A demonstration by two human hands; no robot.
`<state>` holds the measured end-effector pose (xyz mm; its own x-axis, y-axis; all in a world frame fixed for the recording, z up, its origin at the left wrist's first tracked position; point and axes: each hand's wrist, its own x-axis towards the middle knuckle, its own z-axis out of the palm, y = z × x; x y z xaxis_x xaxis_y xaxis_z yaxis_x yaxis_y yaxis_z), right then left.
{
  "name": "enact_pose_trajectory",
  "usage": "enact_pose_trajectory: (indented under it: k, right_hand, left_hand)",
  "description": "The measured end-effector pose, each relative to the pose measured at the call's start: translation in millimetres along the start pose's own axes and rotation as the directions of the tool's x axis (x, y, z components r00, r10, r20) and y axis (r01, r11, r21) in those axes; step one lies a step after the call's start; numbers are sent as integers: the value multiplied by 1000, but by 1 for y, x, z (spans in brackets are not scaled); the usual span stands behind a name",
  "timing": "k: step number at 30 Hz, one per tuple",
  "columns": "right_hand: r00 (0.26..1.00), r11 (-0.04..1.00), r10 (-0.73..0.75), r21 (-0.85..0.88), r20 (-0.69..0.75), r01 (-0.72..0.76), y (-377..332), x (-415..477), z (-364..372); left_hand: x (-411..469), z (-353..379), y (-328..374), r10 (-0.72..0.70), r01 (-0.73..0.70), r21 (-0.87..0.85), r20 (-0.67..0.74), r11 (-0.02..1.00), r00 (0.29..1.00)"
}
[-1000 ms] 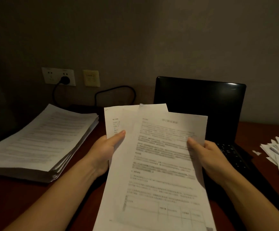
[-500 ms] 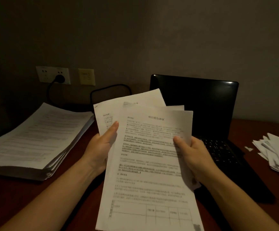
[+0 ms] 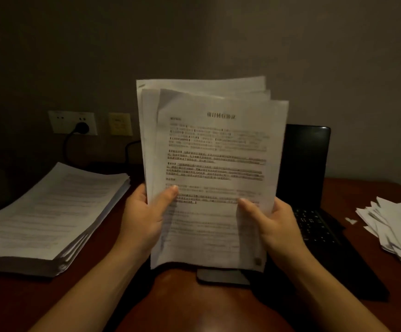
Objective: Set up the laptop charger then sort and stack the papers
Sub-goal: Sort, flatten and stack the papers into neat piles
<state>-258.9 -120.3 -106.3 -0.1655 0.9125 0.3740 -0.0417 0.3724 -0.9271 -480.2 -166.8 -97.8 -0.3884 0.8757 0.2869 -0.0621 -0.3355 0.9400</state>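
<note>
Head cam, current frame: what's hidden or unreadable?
All in the head view:
- Laptop: left part of the screen and keyboard is behind the held sheets.
- Charger cable: it runs from the plug and vanishes behind the sheets, so its laptop end cannot be seen.
- Sheet text: blurred and dim.
- Loose pile: cut off by the right edge.
- Grey flat thing: partly covered by the sheets, kind unclear.

Dim room, low light, details soft. Dark reddish-brown desk (image 3: 218, 312) spans frame, glossy sheen near front. Plain grey-brown wall (image 3: 194, 32) behind. On wall, left of centre: white socket plate (image 3: 60, 123), yellow plate (image 3: 120, 124) just beside it to right, both low, above desk's back edge. Grey flat slab (image 3: 222, 277), phone-like, lies on desk near front centre, far end hidden.
</note>
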Motion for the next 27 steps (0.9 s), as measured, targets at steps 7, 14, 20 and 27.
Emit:
enact_pose_trajectory:
  k: [7, 14, 20, 27]
  right_hand:
    - [993, 992, -79, 97, -85, 87, -11, -4, 2]
    - [995, 995, -75, 54, -64, 78, 1, 1, -1]
    - [991, 993, -114, -16, -68, 113, 5, 1, -2]
    - [999, 995, -13, -97, -30, 10, 14, 1, 1]
  left_hand:
    - [-6, 5, -2, 174, -173, 47, -23, 984, 984]
    - [-11, 5, -15, 186, -201, 127, 122, 971, 975]
    - [-11, 0, -19, 163, -180, 117, 146, 977, 976]
    - [-4, -6, -27, 30, -49, 123, 155, 991, 988]
